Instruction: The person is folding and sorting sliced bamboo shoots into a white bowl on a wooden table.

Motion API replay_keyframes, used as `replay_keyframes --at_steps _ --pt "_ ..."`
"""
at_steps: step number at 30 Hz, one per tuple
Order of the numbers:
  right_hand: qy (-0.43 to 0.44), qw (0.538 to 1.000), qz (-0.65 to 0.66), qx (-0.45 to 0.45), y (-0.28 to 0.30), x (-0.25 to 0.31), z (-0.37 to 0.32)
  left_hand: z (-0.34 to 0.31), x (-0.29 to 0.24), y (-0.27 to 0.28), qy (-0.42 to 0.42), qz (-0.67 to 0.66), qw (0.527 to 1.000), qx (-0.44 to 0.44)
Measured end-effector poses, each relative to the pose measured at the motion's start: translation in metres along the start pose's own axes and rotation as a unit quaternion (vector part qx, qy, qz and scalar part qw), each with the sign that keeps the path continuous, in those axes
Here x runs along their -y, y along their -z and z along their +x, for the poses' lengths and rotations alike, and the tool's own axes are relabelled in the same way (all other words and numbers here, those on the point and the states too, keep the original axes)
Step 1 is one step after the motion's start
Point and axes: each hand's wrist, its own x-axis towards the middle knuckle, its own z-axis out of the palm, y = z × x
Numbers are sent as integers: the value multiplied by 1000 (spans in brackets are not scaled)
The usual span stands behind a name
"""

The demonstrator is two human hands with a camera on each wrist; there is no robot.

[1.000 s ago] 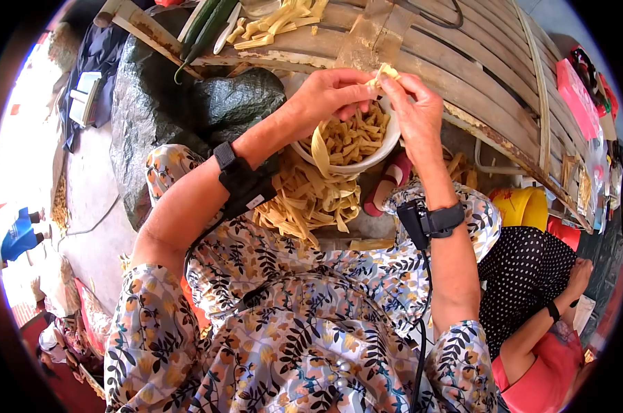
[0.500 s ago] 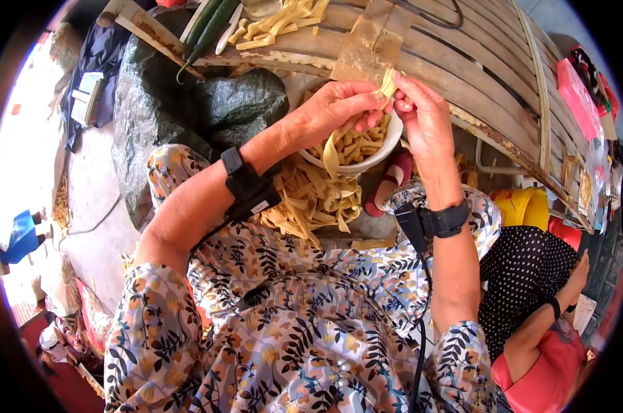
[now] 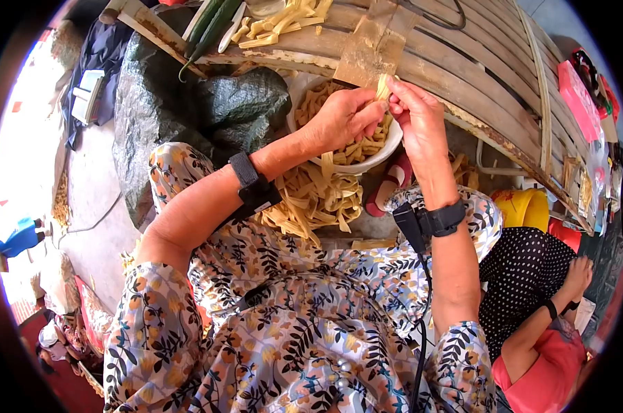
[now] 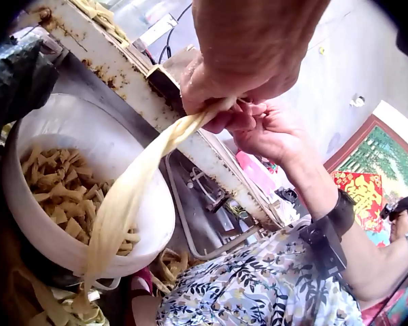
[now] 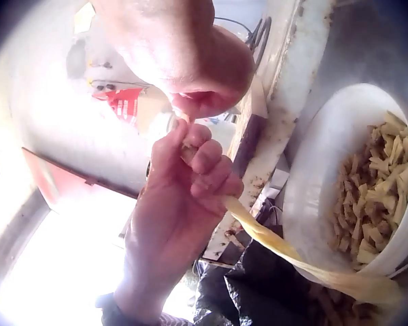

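In the head view my left hand (image 3: 349, 118) grips a long, flat, pale yellow strip (image 4: 126, 193) that looks like a soft plant fibre or bean-curd skin. My right hand (image 3: 423, 122) pinches its upper end between thumb and fingers, right beside the left hand's fingertips. The strip's end sticks up between the hands, and its long tail is twisted and hangs down from the left hand over the bowl's rim. Below the hands stands a white bowl (image 4: 160, 238) holding many short pieces (image 4: 61, 193) of the same yellow material.
A heap of long yellow strips (image 3: 315, 203) lies below the bowl. More pieces (image 3: 284, 24) and green cucumber-like vegetables (image 3: 212, 31) lie on the slatted bench (image 3: 456, 62). Dark plastic sheeting (image 3: 239, 103) is at left, a yellow bucket (image 3: 525, 206) at right, near a seated person (image 3: 545, 358).
Both hands draw the strip's end up and lengthen it between them, then the left hand turns over, back upward, slightly lower. The right hand moves slightly right and down.
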Motion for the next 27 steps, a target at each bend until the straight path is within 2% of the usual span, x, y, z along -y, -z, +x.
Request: replay_keyframes --at_steps 1,4,7,10,11,13,18,21,24,25,27 --pt "-8 1000 10 -7 3 0 1 -1 2 1 -1 -7 1000 15" --pt "51 997 -45 -42 6 14 5 -6 2 10 16 -52 998 40" --pt "-14 995 -89 -31 -5 22 -4 -3 -6 24 13 -32 999 38" --pt "-50 980 -185 57 -5 18 -4 -1 -6 25 15 -1 997 76" --pt "-51 983 -156 83 -1 14 -2 0 -7 27 25 10 996 82" --pt "-26 990 -124 67 5 12 5 3 -12 34 42 34 994 95" --pt "14 998 -56 -17 13 31 28 13 -16 68 2 79 997 26" --pt "36 999 -32 -25 11 34 46 39 -14 85 -44 92 992 -78" --pt "45 998 -20 -35 7 33 66 61 -11 88 -32 72 987 -140" --pt "47 998 -13 -40 4 30 71 67 -5 89 -63 94 980 -165" --pt "52 997 -3 -49 5 25 80 76 1 89 -58 109 975 -186"
